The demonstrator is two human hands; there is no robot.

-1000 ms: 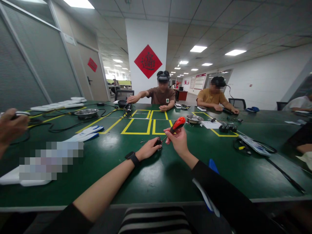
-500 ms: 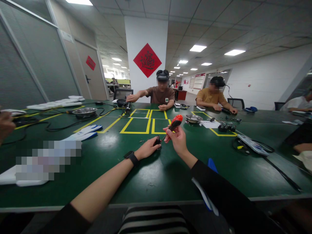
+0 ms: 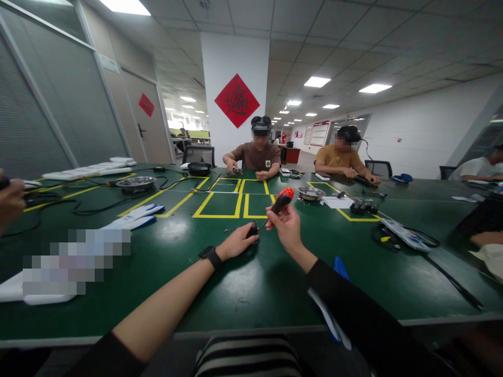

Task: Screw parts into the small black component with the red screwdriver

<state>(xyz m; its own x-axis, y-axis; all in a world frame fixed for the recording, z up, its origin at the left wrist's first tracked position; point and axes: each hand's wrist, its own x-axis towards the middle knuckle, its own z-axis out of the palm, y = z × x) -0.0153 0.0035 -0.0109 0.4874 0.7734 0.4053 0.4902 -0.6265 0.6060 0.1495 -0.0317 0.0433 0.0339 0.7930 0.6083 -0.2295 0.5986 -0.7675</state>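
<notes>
My left hand (image 3: 238, 241) is closed around a small black part (image 3: 253, 229) at the middle of the green table (image 3: 236, 293). In my right hand (image 3: 288, 226) is a red and black screwdriver (image 3: 282, 200), gripped by its handle and tilted. Its shaft slants down to the left, and the tip is beside the black part; whether they touch cannot be made out. Tiny metal pieces (image 3: 227, 230) lie on the table just left of the black part.
Metal bowls stand at the left (image 3: 136, 184) and right (image 3: 312, 193). Black blocks (image 3: 363, 207) sit near white paper (image 3: 337, 202). Gloves (image 3: 133, 215), cables and yellow tape outlines are on the table. Two people (image 3: 255, 152) sit across; another person's hand (image 3: 11, 201) is at far left.
The person across has drawn an outstretched arm back, with a small dark object now at the hand. My hands hold almost the same pose. The view has shifted slightly.
</notes>
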